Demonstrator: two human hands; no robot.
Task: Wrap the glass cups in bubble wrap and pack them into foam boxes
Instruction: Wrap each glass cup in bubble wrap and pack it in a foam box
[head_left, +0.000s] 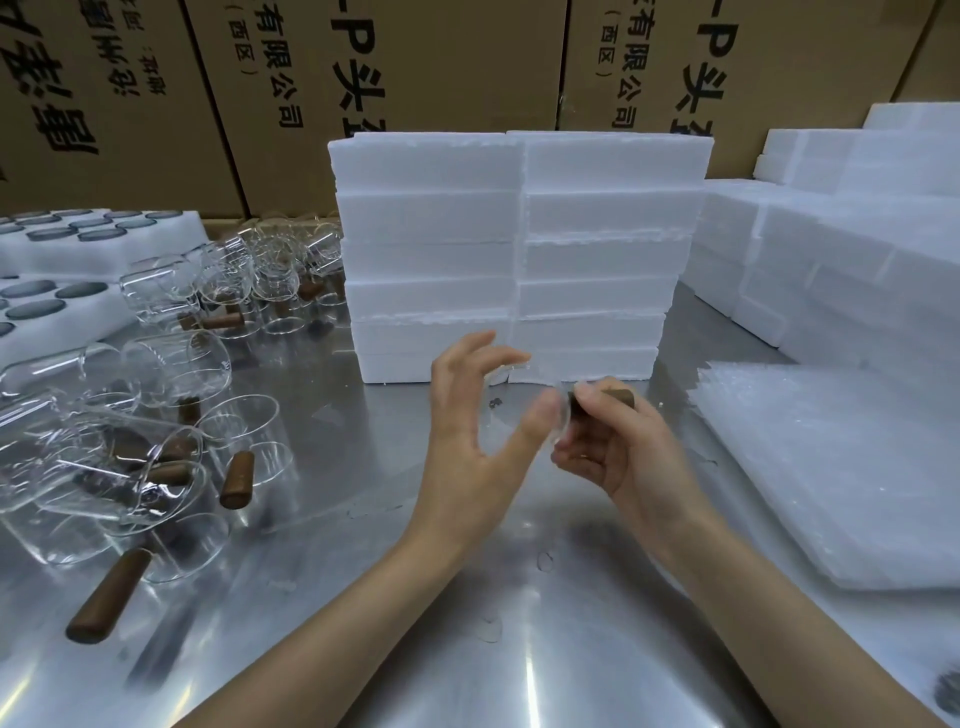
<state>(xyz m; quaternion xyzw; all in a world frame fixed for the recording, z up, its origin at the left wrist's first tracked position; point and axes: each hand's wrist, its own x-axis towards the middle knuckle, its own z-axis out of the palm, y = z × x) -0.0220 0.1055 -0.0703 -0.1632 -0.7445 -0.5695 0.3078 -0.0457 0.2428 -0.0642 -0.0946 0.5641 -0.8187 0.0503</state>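
Note:
My right hand (618, 447) grips the brown wooden handle (602, 401) of a clear glass cup (524, 410) above the metal table. My left hand (475, 431) is spread around the cup's glass body, thumb and fingers curved against it; the glass is nearly invisible between the hands. Several more glass cups with wooden handles (156, 467) lie in a heap on the left. A stack of bubble wrap sheets (841, 467) lies flat at the right. White foam boxes (519, 249) are stacked in two columns right behind my hands.
More foam boxes (831, 249) are piled at the back right. White foam trays with round grey lids (62, 270) sit at the far left. Brown cardboard cartons (363, 78) form a wall behind. The shiny metal table (467, 623) reflects light.

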